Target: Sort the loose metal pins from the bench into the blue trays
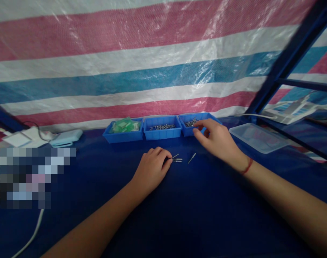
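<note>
My left hand (152, 167) rests on the blue tabletop, thumb and fingers closed round the ends of a few pop rivets (177, 161) whose other ends stick out to the right. A single loose pop rivet (192, 158) lies slantwise on the table between my two hands. My right hand (216, 139), a red string round its wrist, hovers at the front of the right blue bin (212, 116). Its thumb and fingers are curved and apart, with nothing visible between them. Small metal rivets (190, 122) lie in that bin, partly hidden by my fingers.
A middle blue bin (162, 134) holds more metal pins; a left blue bin (123, 137) holds green plastic packets (125, 125). A clear plastic lid (258, 138) lies at right, near the blue metal frame (276, 68). At left are a light-blue case (67, 137) and a white cable (35, 231).
</note>
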Available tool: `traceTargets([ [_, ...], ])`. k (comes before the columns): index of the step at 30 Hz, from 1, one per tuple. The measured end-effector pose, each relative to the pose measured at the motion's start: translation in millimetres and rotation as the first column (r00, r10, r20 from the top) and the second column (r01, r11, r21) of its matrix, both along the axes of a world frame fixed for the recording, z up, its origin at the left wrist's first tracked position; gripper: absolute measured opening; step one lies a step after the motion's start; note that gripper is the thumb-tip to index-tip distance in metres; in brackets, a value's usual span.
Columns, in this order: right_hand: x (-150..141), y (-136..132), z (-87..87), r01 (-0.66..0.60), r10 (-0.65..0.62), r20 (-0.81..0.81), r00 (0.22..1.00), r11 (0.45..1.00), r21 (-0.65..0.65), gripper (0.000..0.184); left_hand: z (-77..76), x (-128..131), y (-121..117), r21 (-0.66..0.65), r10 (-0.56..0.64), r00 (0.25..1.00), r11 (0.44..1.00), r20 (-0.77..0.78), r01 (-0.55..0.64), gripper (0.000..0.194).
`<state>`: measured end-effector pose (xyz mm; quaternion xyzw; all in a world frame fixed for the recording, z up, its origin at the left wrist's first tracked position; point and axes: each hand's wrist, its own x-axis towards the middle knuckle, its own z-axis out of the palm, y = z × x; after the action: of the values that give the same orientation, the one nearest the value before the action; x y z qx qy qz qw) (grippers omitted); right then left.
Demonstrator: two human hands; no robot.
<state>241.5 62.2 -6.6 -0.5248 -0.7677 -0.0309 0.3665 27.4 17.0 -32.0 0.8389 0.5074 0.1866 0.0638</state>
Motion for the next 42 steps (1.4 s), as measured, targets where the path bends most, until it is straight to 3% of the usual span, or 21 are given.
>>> traceTargets([
  [4, -14.6, -14.4, -0.8, -0.201, 0.197, -0.039, 0.980, 0.972, -0.124, 0.016, 0.0, -0.6, -0.5, -0.051, 0.028, 0.981, 0.999, 0.193, -0.018, 0.011],
  [8, -28.1, -26.8, -2.9, -0.358, 0.303, -0.227, 0.925, 0.895, -0.267, 0.014, 3.3, 1.4, -3.2, -0.136, 0.071, 0.884, 0.991, 0.462, -0.008, 0.010],
  [15, -37.5, -36.9, -2.3, -0.555, 0.356, -0.551, 0.754, 0.795, -0.245, 0.018, 5.3, 8.0, -11.6, -0.218, 0.096, 0.780, 0.974, 0.618, 0.053, 0.012],
  [22, -37.5, -39.8, -1.4, -0.582, 0.370, -0.576, 0.729, 0.779, -0.235, 0.016, 4.5, 10.2, -14.2, -0.235, 0.091, 0.752, 0.968, 0.653, 0.087, 0.016],
  [32, -39.6, -41.9, -1.5, -0.552, 0.338, -0.581, 0.741, 0.798, -0.241, 0.015, 5.2, 9.6, -14.2, -0.196, 0.058, 0.789, 0.977, 0.611, 0.080, 0.015],
  [42, -40.9, -42.8, -1.9, -0.528, 0.307, -0.592, 0.746, 0.813, -0.244, 0.012, 5.4, 9.9, -13.7, -0.156, 0.104, 0.727, 0.988, 0.679, 0.005, 0.009],
])
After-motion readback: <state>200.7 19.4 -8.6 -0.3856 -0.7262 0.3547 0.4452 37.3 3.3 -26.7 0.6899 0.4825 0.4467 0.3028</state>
